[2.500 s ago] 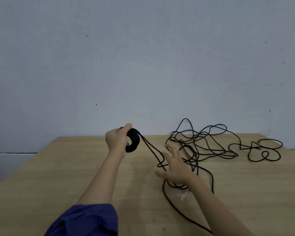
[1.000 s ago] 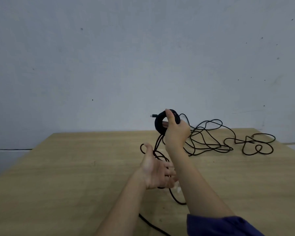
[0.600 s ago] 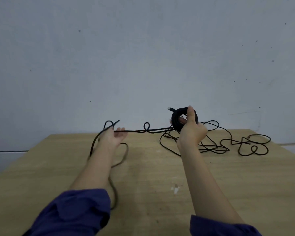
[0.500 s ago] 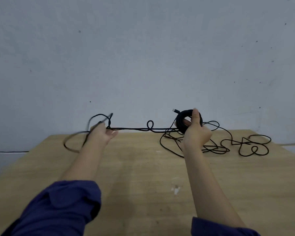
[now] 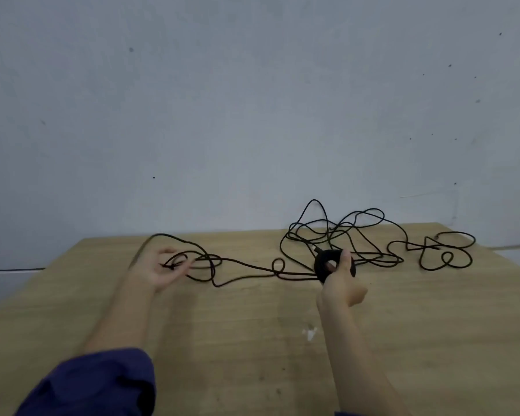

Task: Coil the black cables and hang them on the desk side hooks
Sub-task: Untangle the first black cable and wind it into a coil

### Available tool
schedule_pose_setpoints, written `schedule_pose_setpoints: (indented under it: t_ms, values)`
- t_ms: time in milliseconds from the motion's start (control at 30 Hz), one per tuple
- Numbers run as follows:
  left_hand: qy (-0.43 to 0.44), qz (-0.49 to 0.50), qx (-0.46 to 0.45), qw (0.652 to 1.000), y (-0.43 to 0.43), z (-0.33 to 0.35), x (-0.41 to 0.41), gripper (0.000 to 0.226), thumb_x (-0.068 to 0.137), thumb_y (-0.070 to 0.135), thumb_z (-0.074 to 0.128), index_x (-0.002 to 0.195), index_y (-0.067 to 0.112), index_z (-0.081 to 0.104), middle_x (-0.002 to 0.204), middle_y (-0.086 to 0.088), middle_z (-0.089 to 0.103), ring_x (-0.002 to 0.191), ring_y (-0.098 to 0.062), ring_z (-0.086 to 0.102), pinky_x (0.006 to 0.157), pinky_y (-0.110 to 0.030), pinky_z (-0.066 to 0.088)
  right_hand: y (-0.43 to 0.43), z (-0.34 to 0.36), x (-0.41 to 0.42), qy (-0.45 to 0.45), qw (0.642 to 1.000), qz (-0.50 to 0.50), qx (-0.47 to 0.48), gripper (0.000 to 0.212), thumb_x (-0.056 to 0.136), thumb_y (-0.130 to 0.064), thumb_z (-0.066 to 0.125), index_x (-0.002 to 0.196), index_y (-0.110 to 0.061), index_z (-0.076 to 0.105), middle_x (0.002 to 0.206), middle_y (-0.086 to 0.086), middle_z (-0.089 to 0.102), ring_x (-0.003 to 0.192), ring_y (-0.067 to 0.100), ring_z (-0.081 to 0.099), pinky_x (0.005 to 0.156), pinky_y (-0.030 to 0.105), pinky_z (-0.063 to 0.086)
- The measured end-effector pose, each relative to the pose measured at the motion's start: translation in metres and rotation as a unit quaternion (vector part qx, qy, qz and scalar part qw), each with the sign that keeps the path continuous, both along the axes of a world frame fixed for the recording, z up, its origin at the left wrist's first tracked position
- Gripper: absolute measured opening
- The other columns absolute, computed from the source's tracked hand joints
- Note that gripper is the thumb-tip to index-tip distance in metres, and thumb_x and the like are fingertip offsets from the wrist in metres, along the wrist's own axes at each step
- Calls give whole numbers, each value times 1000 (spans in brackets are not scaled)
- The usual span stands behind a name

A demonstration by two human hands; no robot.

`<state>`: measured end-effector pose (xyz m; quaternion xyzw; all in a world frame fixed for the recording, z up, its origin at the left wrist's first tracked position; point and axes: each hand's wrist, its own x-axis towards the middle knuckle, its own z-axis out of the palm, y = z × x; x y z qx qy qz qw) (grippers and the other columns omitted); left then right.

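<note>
Gripping a small, tight coil [image 5: 323,264] of black cable [image 5: 314,200] in the right hand [image 5: 341,288], thumb upright across the front of the ring and fingers curled behind it. Held low over the desk [image 5: 252,340], right of the middle and toward the far edge.

Holding a few loose loops of the same cable in the left hand [image 5: 159,271], palm up, fingers loosely curled round them, toward the far left corner. Blurred there, so no telling exactly which fingers pinch.

Between the two hands, a slack run of cable lying on the wood, with one small loop partway along.

Behind the coil and out toward the far right corner, the uncoiled rest in a loose tangle, several loops standing up in front of the grey wall [image 5: 252,100].

At the near left edge, a dark blue sleeve [image 5: 96,382] pushed up the forearm. Near the middle of the desk, a small white mark [image 5: 310,334].
</note>
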<state>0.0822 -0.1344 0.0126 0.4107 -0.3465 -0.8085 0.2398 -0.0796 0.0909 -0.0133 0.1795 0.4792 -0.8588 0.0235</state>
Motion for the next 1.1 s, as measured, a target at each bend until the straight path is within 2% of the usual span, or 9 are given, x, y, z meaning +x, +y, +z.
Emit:
schedule_pose_setpoints:
  t_ms: [100,167,267,367,467,633,867,967,1100]
  values:
    - [-131,-23,-155,979,47,-9,-20,10,88,13,46,80,9,45,72,-9,39,47,-22,49,49,-29,33,-6,-4,7,-19,1000,8,-3,41,84,-35,66,102,1,58,80,6,57,79,20,56,70,32,47]
    - [-163,-79,-202,963,79,-21,-30,10,87,14,43,79,9,46,54,-4,37,34,-16,32,40,-20,24,-9,-5,11,-27,999,23,-9,36,85,-35,66,99,-3,57,72,1,54,79,20,56,73,32,48]
    - [-83,-204,-82,972,116,-36,-42,28,96,12,37,75,-2,49,55,-13,56,43,-19,53,35,-20,43,-13,-2,15,-35,998,36,-23,35,83,-37,68,94,-5,58,74,3,60,78,21,60,75,34,52]
    - [50,-121,-6,991,133,-46,-56,24,99,15,40,84,-1,49,84,-17,54,75,-28,55,70,-38,49,-15,0,15,-26,998,36,-35,36,81,-39,69,87,-5,57,84,7,63,79,22,63,77,37,55]
    - [147,-26,15,989,131,-50,-63,21,98,11,39,86,0,54,88,-13,57,79,-23,55,74,-38,48,-10,5,16,-15,999,35,-29,34,83,-36,68,81,-5,54,70,0,57,65,13,57,72,32,50]
    - [86,92,-10,992,86,-56,-54,32,100,10,38,69,3,47,46,-7,59,41,-13,58,32,-18,45,5,7,2,7,1000,11,-14,30,84,-31,68,87,-5,53,75,3,60,68,15,59,70,31,50]
    - [-5,130,-57,990,50,-65,-42,26,99,23,43,86,2,51,41,-7,57,30,-17,53,29,-20,43,-4,3,10,24,999,29,19,32,84,-32,67,81,-4,51,65,-4,53,63,12,55,73,32,49]
    - [-68,-37,-43,996,87,-47,-32,60,95,51,34,72,-2,51,45,-13,52,43,-22,48,40,-22,39,-11,5,12,25,999,27,-1,32,85,-30,66,76,-5,49,65,-4,51,60,7,52,71,30,46]
    - [-39,-403,-64,912,152,-39,-36,85,83,72,20,81,-3,58,60,-11,61,51,-21,59,53,-23,47,-22,8,18,27,999,36,-24,33,83,-33,69,67,-10,51,66,2,58,68,20,61,69,36,52]
